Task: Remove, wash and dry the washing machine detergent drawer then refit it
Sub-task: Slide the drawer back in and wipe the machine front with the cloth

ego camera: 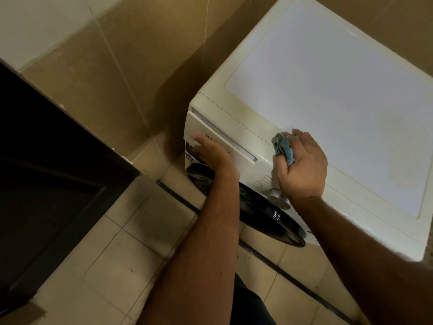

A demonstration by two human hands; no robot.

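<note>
Flat fingers of the left hand point(206, 152) press the detergent drawer point(220, 139) front; the right hand point(302, 167) clutches one blue cloth point(282, 146).

One drawer sits in its slot at the washing machine point(328, 102)'s upper front corner, a narrow gap showing along its top edge. Cloth and right hand rest on the machine's top front edge, just beside the drawer. One metal dial point(278, 199) sits on the front below that hand, above the dark round door point(269, 216).
</note>
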